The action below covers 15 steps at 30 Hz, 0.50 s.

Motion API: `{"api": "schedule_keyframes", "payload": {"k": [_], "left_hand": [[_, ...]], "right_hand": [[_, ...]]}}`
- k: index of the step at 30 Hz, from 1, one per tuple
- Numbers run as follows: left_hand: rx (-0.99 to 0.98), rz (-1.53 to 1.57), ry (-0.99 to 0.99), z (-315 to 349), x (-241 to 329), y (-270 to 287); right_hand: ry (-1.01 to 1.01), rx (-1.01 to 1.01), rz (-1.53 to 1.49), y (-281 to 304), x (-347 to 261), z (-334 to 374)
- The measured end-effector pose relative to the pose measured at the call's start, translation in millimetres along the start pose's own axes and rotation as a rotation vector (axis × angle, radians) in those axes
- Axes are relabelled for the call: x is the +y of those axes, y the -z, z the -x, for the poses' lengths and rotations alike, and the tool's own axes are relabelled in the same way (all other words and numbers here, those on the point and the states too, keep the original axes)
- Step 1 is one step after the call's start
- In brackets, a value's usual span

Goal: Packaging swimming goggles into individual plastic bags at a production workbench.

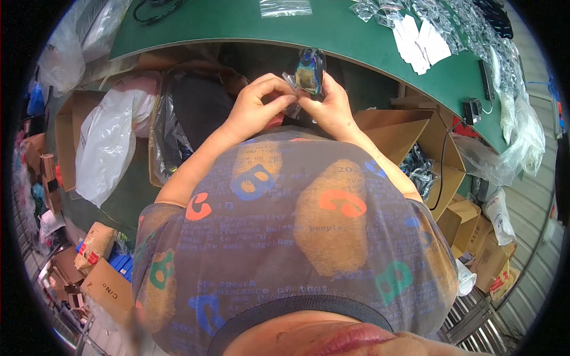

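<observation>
A dark, shiny thing (309, 74) with round corners is up in front of the person's chest, just past the near edge of the table. It is smooth like glass, and its face gleams yellow, green and blue. The right hand (333, 111) has a firm hold of it, with the thumb low on the near side and the fingers behind it, where they are partly hidden. The left hand (256, 105) is just beside it, with thumb and pointing finger bent into a ring and their tips pinching a thin, crinkly bit of clear plastic (289, 80). Both elbows are bent and out to the sides, and the forearms slope in so the hands come close together. The table (237, 22) is flat, green and smooth. On it are a flat clear bag (285, 7), a loop of black cord (157, 12), some floppy white strips (419, 45) and a heap of crinkly clear packets (472, 34). To the right, a stiff brown box (440, 141) stands open with shiny dark packets (419, 171) inside. To the left, a soft, wrinkly white bag (108, 148) droops over another cardboard box (66, 139).
</observation>
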<state>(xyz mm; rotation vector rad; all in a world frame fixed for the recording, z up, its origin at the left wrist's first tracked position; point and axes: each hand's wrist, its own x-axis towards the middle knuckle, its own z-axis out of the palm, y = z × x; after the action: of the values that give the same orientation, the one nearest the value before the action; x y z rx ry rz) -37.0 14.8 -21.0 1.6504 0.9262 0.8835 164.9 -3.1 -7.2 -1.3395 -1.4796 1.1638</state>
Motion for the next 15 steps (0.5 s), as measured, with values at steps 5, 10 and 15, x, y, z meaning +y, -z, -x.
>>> {"api": "schedule_keyframes", "payload": {"k": [5,10,15], "left_hand": [[0.056,0.678,0.29,6.2,-15.8,-7.9],[0.259,0.91,0.341,3.7,-9.1,17.4],[0.285,0.605,0.463,15.1,-31.1,11.3]], "right_hand": [[0.05,0.053,-0.056,-5.8,4.0,2.6],[0.007,0.198,-0.019,-3.6,12.7,-4.0],[0.135,0.182,0.056,-7.5,15.0,2.8]]}}
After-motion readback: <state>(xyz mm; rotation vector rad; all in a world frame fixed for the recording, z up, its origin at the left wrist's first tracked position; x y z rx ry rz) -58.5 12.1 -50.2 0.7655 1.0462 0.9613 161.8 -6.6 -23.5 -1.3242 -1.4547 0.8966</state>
